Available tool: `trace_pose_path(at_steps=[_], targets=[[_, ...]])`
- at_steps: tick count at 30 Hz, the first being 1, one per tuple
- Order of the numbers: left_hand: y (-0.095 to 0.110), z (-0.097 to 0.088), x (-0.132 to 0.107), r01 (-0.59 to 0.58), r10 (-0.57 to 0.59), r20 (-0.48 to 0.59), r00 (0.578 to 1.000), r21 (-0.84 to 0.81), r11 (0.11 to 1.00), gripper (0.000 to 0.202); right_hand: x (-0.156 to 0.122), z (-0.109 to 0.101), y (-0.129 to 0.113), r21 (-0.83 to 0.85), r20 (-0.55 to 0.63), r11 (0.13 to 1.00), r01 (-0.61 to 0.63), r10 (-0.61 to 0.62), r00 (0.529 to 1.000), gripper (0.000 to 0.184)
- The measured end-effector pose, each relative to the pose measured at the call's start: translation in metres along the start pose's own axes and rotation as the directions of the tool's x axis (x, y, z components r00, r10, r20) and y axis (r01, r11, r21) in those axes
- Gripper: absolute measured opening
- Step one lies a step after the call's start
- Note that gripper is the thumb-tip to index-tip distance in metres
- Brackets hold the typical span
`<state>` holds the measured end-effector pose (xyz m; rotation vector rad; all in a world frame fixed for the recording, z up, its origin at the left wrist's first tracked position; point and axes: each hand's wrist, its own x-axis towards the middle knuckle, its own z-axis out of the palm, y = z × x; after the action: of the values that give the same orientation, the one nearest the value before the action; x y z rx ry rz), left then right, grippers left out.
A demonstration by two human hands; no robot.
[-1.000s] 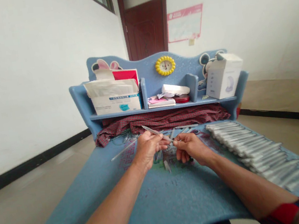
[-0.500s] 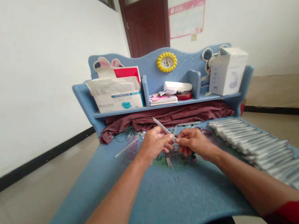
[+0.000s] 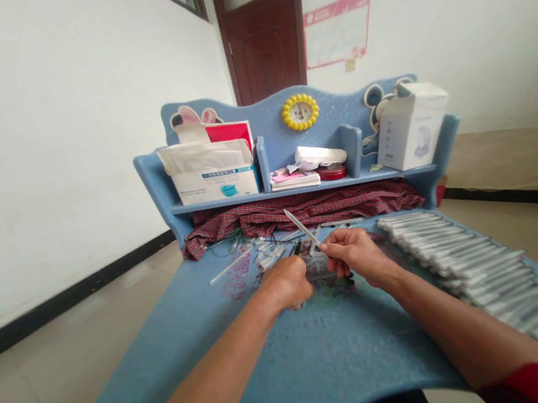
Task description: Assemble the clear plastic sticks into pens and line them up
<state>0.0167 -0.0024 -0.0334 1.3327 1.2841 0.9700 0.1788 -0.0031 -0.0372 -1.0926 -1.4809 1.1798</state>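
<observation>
1. Since the earlier frame, your left hand [image 3: 287, 282] has let go of the clear pen [image 3: 302, 226] and dropped lower, just left of the frame's centre line.
2. Your right hand [image 3: 354, 255], right of centre, pinches the pen by its lower end; its tip points to the upper left.
3. Your left fingers curl under, knuckles up; you cannot tell from here whether they grip anything.
4. Beyond that hand, near mid-frame, lie loose clear pen parts [image 3: 268, 256] on the blue desk [image 3: 180, 349].
5. At the right of the frame, a row of clear pens [image 3: 464, 260] lies side by side.
6. Behind, at centre, a checked cloth [image 3: 281, 216] lies bunched under the shelf [image 3: 228, 201].
</observation>
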Motion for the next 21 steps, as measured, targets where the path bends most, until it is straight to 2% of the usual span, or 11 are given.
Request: trace_pose_path(at_steps=[2,3,4,8,12,16,21], targets=[[0.003,-0.004,0.003,0.041,-0.059,0.101,0.993,0.172,0.984,0.029,-0.001,0.000,-0.001,0.024,0.003,1.000,0.001,-0.002,1.000,0.030],[0.007,-0.008,0.004,0.042,-0.072,0.114,0.991,0.249,0.968,0.026,-0.001,0.000,-0.001,0.038,0.004,0.999,0.004,-0.004,1.000,0.030],[0.012,-0.012,0.006,0.047,-0.068,0.081,0.994,0.237,0.970,0.023,-0.002,0.000,-0.002,0.050,0.005,0.999,0.006,-0.006,1.000,0.030],[0.029,-0.032,0.011,0.081,-0.099,-0.129,0.987,-0.139,0.987,0.015,-0.007,0.004,-0.003,0.052,0.045,0.999,0.016,-0.018,0.999,0.029],[0.029,-0.042,0.015,0.056,-0.160,-0.197,0.967,-0.450,0.891,0.011,-0.011,0.012,0.000,-0.012,0.112,1.000,0.013,-0.011,0.994,0.026],[0.025,-0.040,0.015,0.003,-0.149,-0.214,0.966,-0.561,0.828,0.010,-0.013,0.020,0.003,-0.120,0.128,0.993,0.000,0.015,0.992,0.024],[0.025,-0.039,0.014,-0.036,-0.119,-0.241,0.963,-0.556,0.831,0.014,-0.013,0.023,0.005,-0.184,0.117,0.983,-0.011,0.033,0.993,0.022]])
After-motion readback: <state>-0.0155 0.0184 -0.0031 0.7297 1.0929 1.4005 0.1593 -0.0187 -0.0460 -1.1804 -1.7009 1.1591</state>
